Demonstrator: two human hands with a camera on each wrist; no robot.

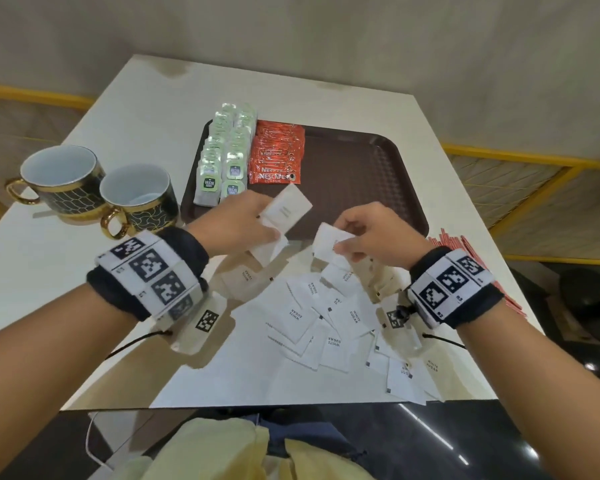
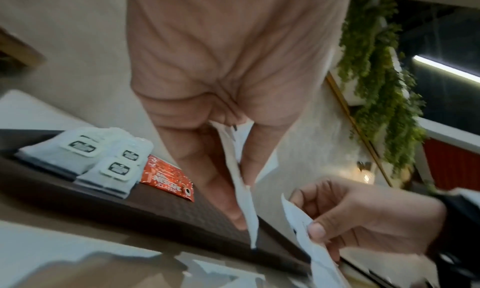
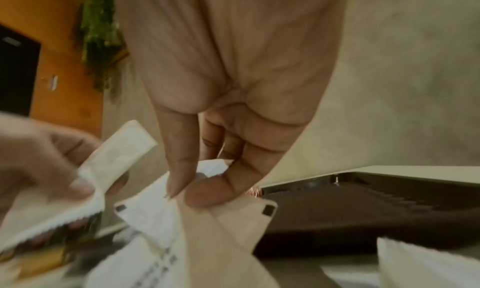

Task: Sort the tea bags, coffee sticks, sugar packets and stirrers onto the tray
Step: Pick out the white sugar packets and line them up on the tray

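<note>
Sugar packets (image 1: 317,327) litter the desk's (image 1: 42,271) near edge; our left hand (image 1: 238,225) grips several, our right hand (image 1: 378,233) pinches more beside the tray (image 1: 361,174).

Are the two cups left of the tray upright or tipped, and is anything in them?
Upright and empty as far as visible: both cups stand on the table, mouths up, showing bare white insides.

I see matt paper sugar packets (image 1: 293,315), a textured brown plastic tray (image 1: 357,174), and glossy gold-trimmed ceramic cups (image 1: 63,181).
</note>
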